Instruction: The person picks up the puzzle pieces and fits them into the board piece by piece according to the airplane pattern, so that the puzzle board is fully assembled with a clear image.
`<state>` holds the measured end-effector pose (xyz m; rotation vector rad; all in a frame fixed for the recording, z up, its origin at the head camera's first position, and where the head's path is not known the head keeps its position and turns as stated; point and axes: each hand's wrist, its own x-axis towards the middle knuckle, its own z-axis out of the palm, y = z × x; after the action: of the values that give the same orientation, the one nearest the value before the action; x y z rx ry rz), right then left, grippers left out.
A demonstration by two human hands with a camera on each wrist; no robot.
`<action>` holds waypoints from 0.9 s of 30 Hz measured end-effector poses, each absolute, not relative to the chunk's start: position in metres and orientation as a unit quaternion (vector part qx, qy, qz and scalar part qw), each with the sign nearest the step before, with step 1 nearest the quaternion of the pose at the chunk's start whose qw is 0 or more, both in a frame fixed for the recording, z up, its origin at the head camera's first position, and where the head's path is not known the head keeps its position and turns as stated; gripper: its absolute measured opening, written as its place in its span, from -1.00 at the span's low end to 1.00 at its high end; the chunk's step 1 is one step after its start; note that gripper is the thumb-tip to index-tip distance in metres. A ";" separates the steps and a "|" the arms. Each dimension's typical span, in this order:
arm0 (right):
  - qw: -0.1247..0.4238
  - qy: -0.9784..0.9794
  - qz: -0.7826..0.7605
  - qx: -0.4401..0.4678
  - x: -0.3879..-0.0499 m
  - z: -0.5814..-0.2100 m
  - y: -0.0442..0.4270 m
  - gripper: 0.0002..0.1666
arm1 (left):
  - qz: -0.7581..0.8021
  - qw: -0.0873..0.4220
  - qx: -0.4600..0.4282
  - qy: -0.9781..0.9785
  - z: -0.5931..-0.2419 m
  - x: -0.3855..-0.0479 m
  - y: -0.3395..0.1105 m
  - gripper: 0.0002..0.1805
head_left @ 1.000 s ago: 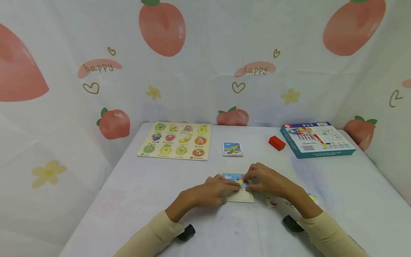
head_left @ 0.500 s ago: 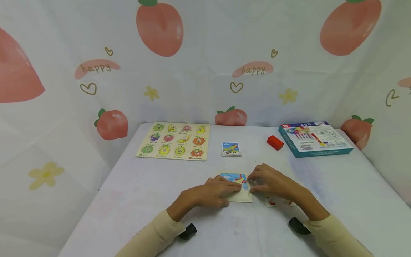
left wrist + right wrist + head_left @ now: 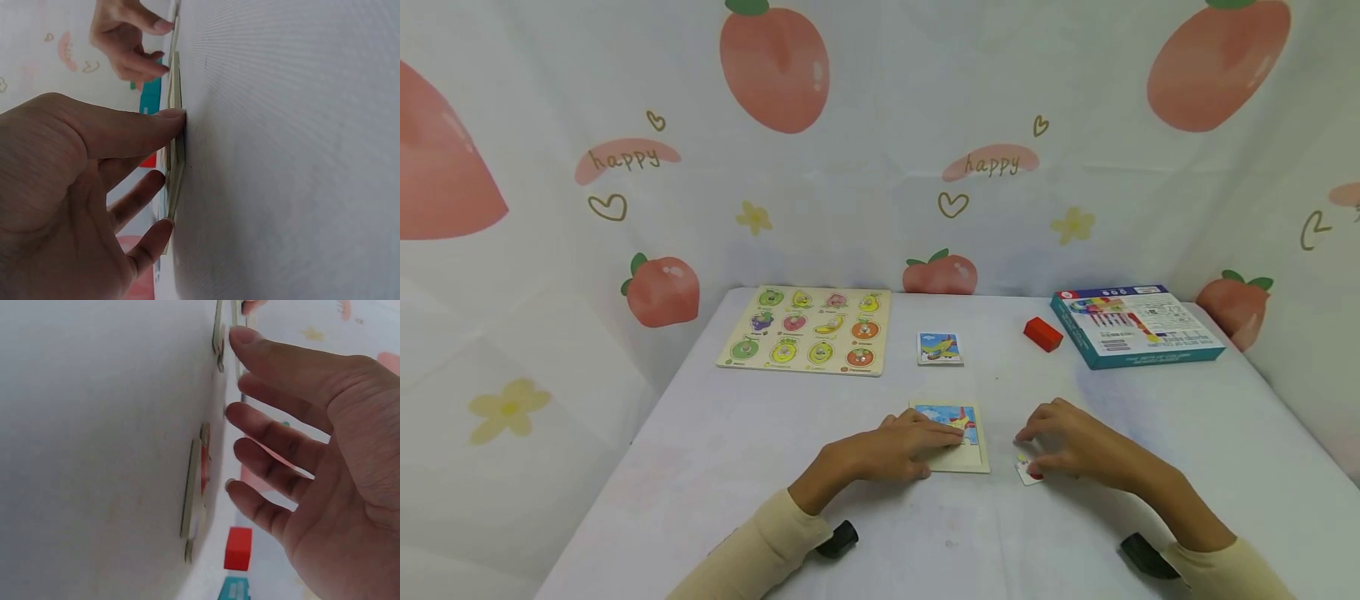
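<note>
A wooden puzzle tray (image 3: 972, 460) lies in front of me, a blue-sky picture filling its upper part and bare wood below. On its left side my left hand (image 3: 887, 450) holds it, index finger stretched over the picture and thumb at the near edge, as the left wrist view (image 3: 177, 150) also shows. Right of the tray, my right hand (image 3: 1078, 446) hovers with parted fingers above a loose puzzle piece (image 3: 1024, 470), which it partly covers. In the right wrist view, more puzzle pieces (image 3: 192, 487) lie flat below the fingers; nothing is between them.
A fruit puzzle board (image 3: 805, 329) lies at the back left. Behind the tray is a small stack of airplane picture pieces (image 3: 940, 348). A red block (image 3: 1042, 333) and a flat teal-edged box (image 3: 1138, 327) are at the back right, before a peach-printed cloth.
My right hand has left the tray's right edge and moved right, over the loose pieces. The left hand stays on the tray.
</note>
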<state>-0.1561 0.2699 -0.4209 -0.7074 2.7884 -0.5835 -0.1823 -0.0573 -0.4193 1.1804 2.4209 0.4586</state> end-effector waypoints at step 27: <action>0.113 0.938 -0.216 -0.246 -0.136 -0.421 0.280 -0.84 | 0.178 0.203 0.425 0.864 -0.422 -0.183 -0.058 -0.33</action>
<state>-0.1363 0.2799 -0.4210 -0.7225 2.7531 -0.6329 -0.1834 -0.0585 -0.4217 1.1859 2.4126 0.4959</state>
